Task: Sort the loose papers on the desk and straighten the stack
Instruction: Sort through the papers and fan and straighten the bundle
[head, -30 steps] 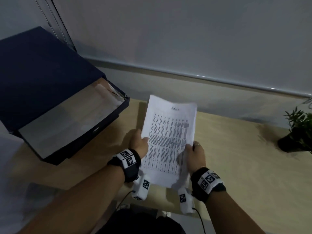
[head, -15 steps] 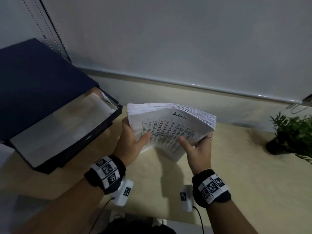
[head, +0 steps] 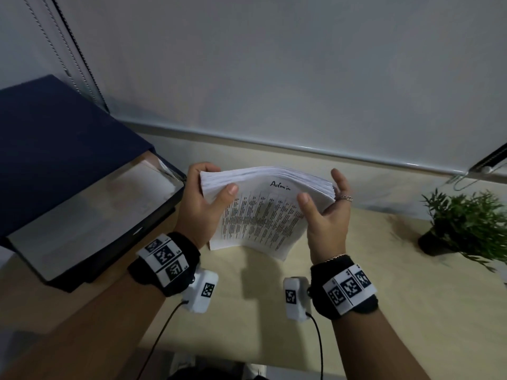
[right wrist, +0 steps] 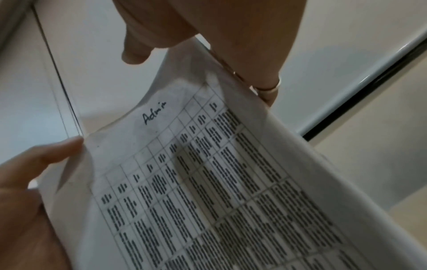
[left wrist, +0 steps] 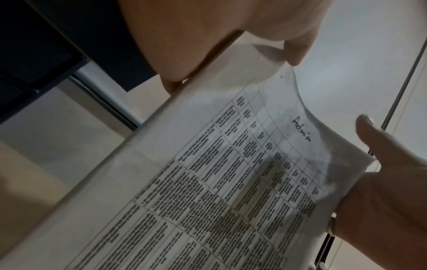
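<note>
A thick stack of white papers (head: 263, 218) is held in the air above the wooden desk (head: 411, 311), bowed, with its far edge raised and fanned. The top sheet carries a printed table and the handwritten word "Admin". My left hand (head: 203, 204) grips the left top corner, thumb on the top sheet and fingers curled over the far edge. My right hand (head: 326, 215) holds the right side, thumb on the sheet and fingers up behind the edge. The left wrist view shows the same sheet (left wrist: 231, 173) under my thumb (left wrist: 374, 138); the right wrist view shows it (right wrist: 208, 173) too.
A dark blue open file box (head: 68, 165) with sheets lying inside (head: 90, 215) stands at the left, close to my left hand. A small potted plant (head: 466, 226) sits at the right. A wall with a blind and its cord (head: 55, 50) runs behind the desk.
The stack has come up off the desk and tipped, so its far edge now shows. Both hands have slid from the lower sides up to the top corners.
</note>
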